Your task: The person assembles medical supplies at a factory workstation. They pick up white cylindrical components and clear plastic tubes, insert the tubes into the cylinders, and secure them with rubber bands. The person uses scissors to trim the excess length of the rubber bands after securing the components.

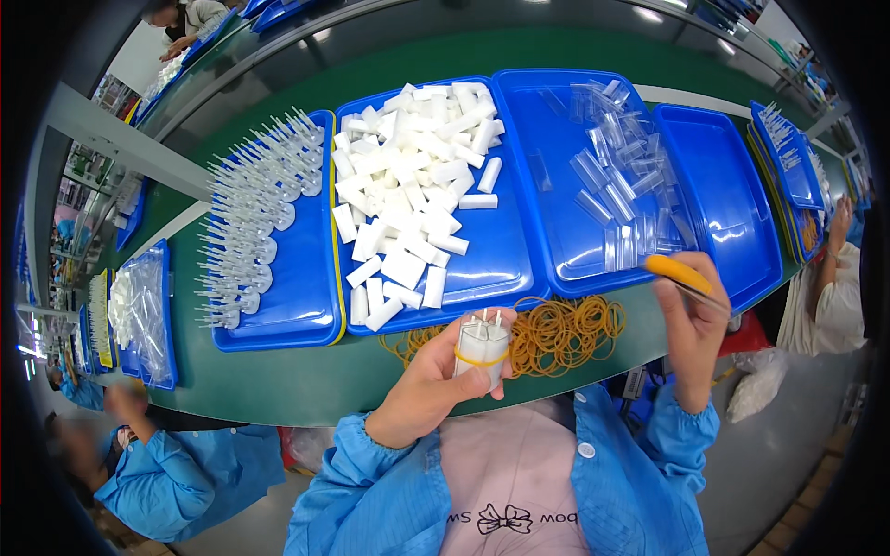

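My left hand is closed around a small bundle of white blocks with clear plastic. A yellow rubber band circles the bundle, and short thin prongs stick up from its top. It is upright, just in front of the tray of white blocks. My right hand, raised to the right over the bench edge, is closed on a yellow-handled tool. A thin grey metal part of that tool shows by the fingers; its exact kind is unclear. A heap of tan rubber bands lies on the bench between my hands.
Blue trays stand in a row: one with thin-stemmed clear parts, one with white blocks, one with clear plastic tubes, and a bare blue tray. Stacked trays stand right. Co-workers sit at left and right.
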Available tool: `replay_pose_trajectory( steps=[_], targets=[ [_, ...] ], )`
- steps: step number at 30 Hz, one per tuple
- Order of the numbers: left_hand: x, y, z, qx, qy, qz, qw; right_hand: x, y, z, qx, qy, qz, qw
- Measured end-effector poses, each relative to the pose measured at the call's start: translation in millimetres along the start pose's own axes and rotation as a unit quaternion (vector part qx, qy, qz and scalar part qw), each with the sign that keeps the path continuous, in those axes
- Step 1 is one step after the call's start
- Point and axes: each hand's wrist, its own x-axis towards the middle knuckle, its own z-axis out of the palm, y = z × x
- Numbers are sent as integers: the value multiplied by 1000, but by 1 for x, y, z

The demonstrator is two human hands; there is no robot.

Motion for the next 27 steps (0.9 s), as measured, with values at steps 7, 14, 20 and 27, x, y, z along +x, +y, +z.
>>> replay_pose_trajectory(
  steps=[7,14,20,27],
  targets=[
    [-2,3,-1,-66,9,21,998,-24,68,-57,-426,26,-74,901],
    [1,-3,-3,-101,39,4,994,-27,86,-52,-406,63,-83,908],
    [3,-6,-1,-191,-9,-35,981,-30,12,-1,-68,-63,-55,994],
    [4,-4,13,-175,-22,-50,983,-24,-40,58,-110,-221,-205,947]
  ],
)
